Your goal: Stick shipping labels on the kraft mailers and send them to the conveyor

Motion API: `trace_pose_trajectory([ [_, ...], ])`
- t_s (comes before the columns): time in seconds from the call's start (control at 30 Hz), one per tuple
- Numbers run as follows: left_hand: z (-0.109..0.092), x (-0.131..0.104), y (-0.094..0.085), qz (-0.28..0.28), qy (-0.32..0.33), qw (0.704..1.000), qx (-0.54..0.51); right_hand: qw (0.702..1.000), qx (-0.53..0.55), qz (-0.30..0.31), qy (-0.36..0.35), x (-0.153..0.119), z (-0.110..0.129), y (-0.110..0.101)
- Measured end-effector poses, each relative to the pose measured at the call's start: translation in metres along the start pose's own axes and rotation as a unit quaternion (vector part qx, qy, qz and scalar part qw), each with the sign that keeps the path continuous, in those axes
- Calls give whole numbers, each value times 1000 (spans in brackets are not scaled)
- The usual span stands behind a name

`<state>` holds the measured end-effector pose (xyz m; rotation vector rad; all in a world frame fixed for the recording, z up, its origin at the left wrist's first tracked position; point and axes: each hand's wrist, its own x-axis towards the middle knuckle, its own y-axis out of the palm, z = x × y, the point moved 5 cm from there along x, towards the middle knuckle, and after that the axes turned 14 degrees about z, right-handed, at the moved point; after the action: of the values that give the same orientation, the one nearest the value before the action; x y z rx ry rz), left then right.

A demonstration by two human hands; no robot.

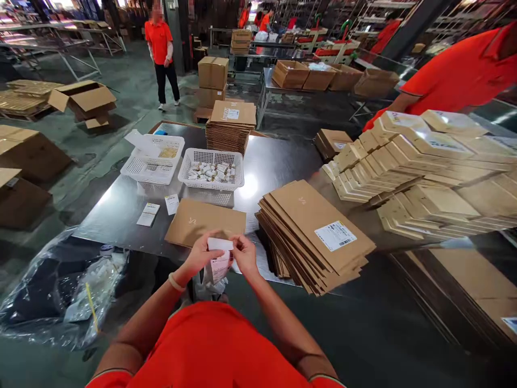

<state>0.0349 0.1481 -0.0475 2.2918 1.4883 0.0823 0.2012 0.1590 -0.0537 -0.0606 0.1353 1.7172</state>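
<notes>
Close to my body, at the front edge of the metal table, both hands grip a small packet [220, 266] with printed text and a white strip [220, 244] across its top. My left hand [201, 254] pinches its left side, and my right hand [245, 255] pinches the top right corner. Whether the packet is a bag or folded paper I cannot tell. Just beyond the hands lies a flat brown cardboard carton [214, 216]. Farther left on the table are a stack of printed white cards [148, 214] and a single card [172, 204].
White baskets stand behind: one [238, 171] with small white parts, another [180, 145] with small items and paper. Flat cartons [301, 215] are piled to the right, near stacked wooden pieces [436, 156]. A clear plastic bag [81, 302] sits lower left. A co-worker [456, 75] leans at right.
</notes>
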Motion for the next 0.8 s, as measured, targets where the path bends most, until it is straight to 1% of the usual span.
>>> trace_pose_trajectory([
  [0.03, 0, -3, 1, -9, 5, 1000, 3, 1000, -7, -1, 3, 1, 1, 0],
  [0.1, -2, -8, -2, -50, 17, 999, -13, 1000, -1, -9, 16, 1, 0, 0],
  [0.17, 0, -15, -6, -79, 14, 996, -28, 999, 25, 3, 39, -1, -3, 2],
  [0.23, 6, -25, -5, -68, -7, 997, -33, 996, 51, 43, 63, -6, -7, 9],
  [0.3, 15, -38, -2, -47, -24, 998, -37, 993, 61, 74, 70, -13, -10, 18],
  [0.43, 32, -57, 1, -55, -26, 998, -22, 994, 28, 92, 51, -27, -17, 32],
  [0.53, 40, -59, -2, -63, -34, 997, -15, 992, 0, 121, 45, -31, -19, 36],
  [0.63, 43, -55, -9, -102, -38, 994, -16, 989, -10, 141, 52, -28, -18, 33],
  [0.7, 43, -50, -12, -115, -40, 993, -4, 989, -33, 137, 44, -28, -17, 28],
  [0.8, 44, -40, -11, -96, -58, 994, 2, 989, -107, 103, -3, -37, -16, 21],
])
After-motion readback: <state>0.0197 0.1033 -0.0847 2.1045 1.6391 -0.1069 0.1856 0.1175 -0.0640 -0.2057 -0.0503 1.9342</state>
